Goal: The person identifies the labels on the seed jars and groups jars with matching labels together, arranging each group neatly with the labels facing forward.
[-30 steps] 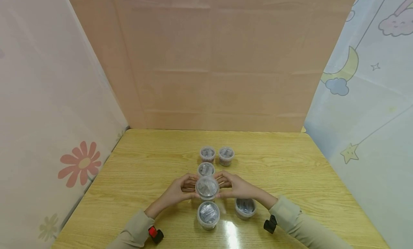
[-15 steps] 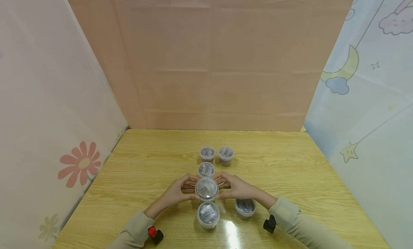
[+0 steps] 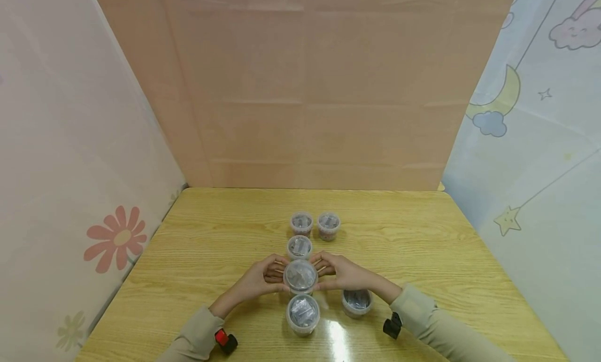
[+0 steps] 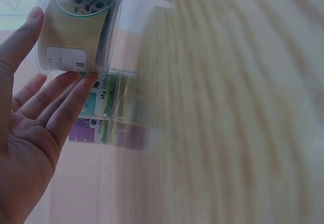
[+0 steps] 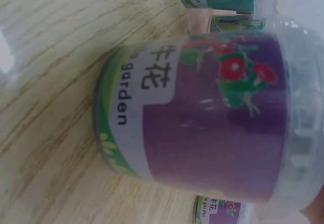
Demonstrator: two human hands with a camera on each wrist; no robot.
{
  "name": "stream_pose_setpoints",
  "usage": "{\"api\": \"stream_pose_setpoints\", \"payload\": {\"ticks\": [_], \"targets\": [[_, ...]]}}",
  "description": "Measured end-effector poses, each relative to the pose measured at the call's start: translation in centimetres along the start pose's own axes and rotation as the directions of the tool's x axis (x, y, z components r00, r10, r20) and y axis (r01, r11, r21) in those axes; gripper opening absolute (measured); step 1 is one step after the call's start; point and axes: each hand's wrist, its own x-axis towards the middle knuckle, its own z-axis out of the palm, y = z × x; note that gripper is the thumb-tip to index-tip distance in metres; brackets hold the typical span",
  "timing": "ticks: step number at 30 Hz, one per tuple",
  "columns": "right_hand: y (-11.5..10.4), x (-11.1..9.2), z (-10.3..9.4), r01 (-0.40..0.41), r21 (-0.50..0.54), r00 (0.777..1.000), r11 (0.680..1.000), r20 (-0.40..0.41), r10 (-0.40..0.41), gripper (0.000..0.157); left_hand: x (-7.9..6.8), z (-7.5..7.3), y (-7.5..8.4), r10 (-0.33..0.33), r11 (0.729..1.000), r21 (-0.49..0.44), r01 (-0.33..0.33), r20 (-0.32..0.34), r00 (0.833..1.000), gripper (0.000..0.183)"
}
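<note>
Between both hands is a lidded plastic cup (image 3: 300,276) with a clear lid. My left hand (image 3: 257,279) holds its left side, thumb nearest me and fingers on the far side. From the right, my right hand (image 3: 345,275) holds it the same way. In the left wrist view this cup (image 4: 76,34) has a tan label with a small white panel. A cup nearer me (image 3: 302,314) and one beyond (image 3: 299,246) line up with it. Close to the right wrist stands a purple-labelled cup (image 5: 212,117), which blocks the right wrist camera's view of the right hand.
Two more lidded cups, one on the left (image 3: 301,223) and one on the right (image 3: 328,225), stand farther back on the wooden table (image 3: 225,221). A tan sheet (image 3: 305,117) hangs behind the table, with printed cloths on both sides.
Both hands and the held cup have shifted very slightly toward me, close to the nearer cup. The other cups stay where they were.
</note>
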Motion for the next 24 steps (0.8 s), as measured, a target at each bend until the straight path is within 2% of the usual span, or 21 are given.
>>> {"api": "stream_pose_setpoints", "payload": {"ticks": [9, 13, 24], "targets": [[-0.13, -0.02, 0.02, -0.019, -0.021, 1.0, 1.0, 0.019, 0.02, 0.053, -0.13, 0.05, 0.1, -0.031, 0.999, 0.019, 0.031, 0.003, 1.0, 0.051], [-0.01, 0.0, 0.04, -0.028, -0.035, 0.999, 0.999, 0.019, 0.028, 0.053, -0.09, 0.09, -0.35, -0.045, 0.999, 0.021, 0.045, 0.0, 0.999, 0.051], [0.02, 0.1, 0.01, -0.043, -0.051, 0.999, 0.998, 0.009, 0.043, 0.052, -0.07, 0.09, 0.12, -0.063, 0.998, -0.002, 0.063, 0.009, 0.998, 0.051]]}}
